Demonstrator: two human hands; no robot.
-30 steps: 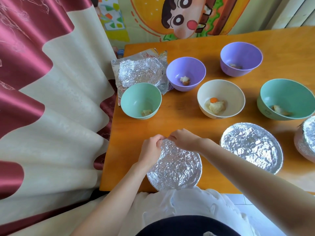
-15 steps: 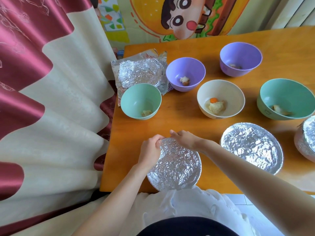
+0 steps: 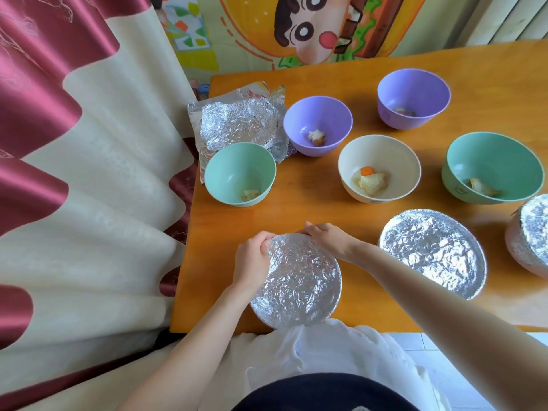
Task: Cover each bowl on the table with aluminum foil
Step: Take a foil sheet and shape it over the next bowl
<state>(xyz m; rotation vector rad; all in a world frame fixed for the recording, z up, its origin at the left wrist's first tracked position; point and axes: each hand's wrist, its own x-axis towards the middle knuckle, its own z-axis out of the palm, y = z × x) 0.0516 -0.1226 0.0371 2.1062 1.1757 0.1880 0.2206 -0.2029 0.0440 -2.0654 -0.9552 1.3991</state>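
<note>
A foil-covered bowl [image 3: 298, 281] sits at the table's near edge. My left hand [image 3: 252, 259] curls around its left rim, fingers pinching the foil there. My right hand [image 3: 326, 240] grips the foil at the far rim. Two more foil-covered bowls stand to the right, one [image 3: 433, 252] beside my right forearm and one [image 3: 530, 234] cut off by the frame edge. Uncovered bowls with bits of food stand further back: a small green bowl [image 3: 240, 173], a purple bowl [image 3: 318, 124], a second purple bowl [image 3: 413, 97], a cream bowl [image 3: 379, 167] and a large green bowl [image 3: 493, 166].
Crumpled loose foil sheets [image 3: 237, 123] lie at the far left corner of the wooden table [image 3: 302, 200]. A red and cream curtain [image 3: 83, 173] hangs close along the table's left edge. A cartoon poster [image 3: 296, 28] covers the wall behind.
My left hand has slid from the far rim down around the left side of the foil-covered bowl. My right hand stays at the far rim.
</note>
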